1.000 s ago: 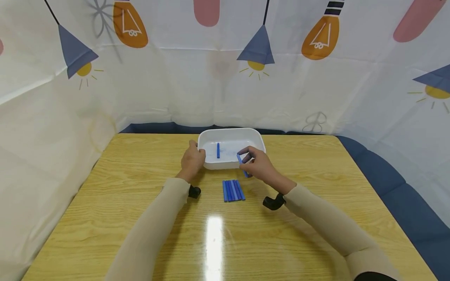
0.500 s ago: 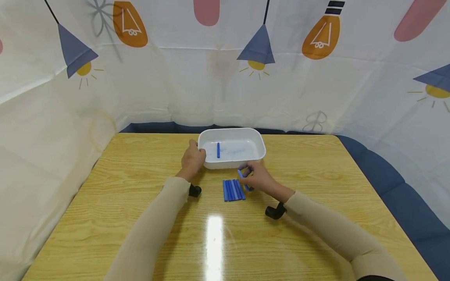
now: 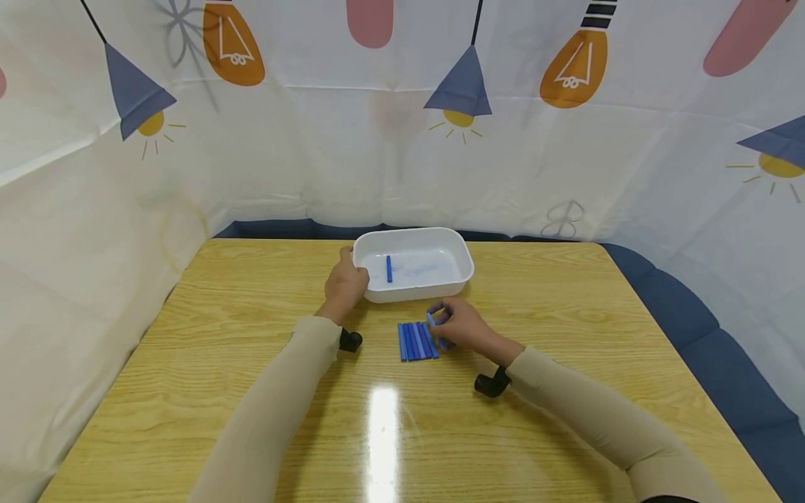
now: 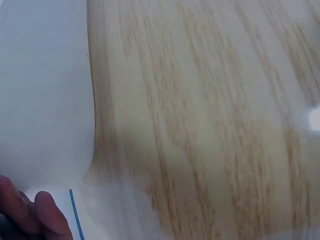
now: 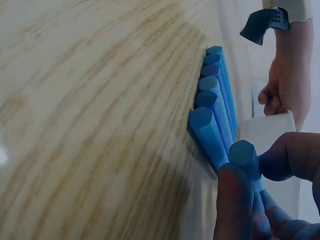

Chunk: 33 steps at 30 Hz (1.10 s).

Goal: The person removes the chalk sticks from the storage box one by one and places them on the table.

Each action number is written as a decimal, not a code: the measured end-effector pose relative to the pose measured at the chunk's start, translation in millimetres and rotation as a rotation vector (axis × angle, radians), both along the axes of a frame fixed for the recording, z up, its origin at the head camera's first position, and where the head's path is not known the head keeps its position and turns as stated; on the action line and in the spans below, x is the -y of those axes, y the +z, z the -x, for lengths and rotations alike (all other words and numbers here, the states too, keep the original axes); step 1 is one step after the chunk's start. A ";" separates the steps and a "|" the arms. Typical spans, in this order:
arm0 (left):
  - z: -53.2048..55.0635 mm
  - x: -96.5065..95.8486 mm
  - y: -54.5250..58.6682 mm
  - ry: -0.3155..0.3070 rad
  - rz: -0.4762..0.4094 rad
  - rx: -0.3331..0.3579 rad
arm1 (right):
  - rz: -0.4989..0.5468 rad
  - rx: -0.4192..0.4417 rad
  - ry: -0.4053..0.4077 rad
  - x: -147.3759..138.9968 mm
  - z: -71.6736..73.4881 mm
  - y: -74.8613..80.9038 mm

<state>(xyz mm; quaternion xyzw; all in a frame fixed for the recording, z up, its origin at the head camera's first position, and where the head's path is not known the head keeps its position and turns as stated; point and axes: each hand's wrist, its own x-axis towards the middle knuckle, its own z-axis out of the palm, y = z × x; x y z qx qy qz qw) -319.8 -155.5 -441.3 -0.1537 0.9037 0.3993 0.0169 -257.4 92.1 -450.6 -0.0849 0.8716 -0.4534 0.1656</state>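
Observation:
My left hand [image 3: 346,285] grips the left end of a white plastic tray [image 3: 415,294]; its thumb and fingers [image 4: 52,220] show low in the left wrist view. One blue chalk stick [image 3: 389,269] lies in the tray, among blue smudges. In front of the tray, several blue chalks [image 3: 417,341] lie side by side in a row. My right hand [image 3: 462,325] pinches another chalk stick [image 5: 244,152] between thumb and fingers, at the row's right end, close to the outermost chalk. Blue dust stains the right fingertips.
A light wooden table [image 3: 251,300] bears everything, with a glare streak [image 3: 382,440] near its front. Patterned white cloth [image 3: 352,154] hangs behind and at the sides. A dark blue seat [image 3: 685,307] runs along the right edge.
My right hand has come from over the tray's front rim toward me, bringing its chalk stick down to the row's right end. The left hand keeps its grip on the tray.

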 end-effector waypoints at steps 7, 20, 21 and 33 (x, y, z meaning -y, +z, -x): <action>-0.5 2.4 -1.5 -0.030 0.004 -0.057 | -0.020 -0.015 0.009 0.0 -1.9 -2.1; 1.9 4.1 1.0 -0.068 0.063 -0.020 | -0.073 -0.028 0.002 3.5 -7.7 -0.4; 1.8 4.0 1.4 -0.070 0.070 -0.020 | -0.073 -0.029 0.003 3.2 -7.4 -0.9; 2.8 4.5 2.8 -0.088 0.079 -0.020 | -0.084 -0.033 0.016 3.3 -6.1 -6.3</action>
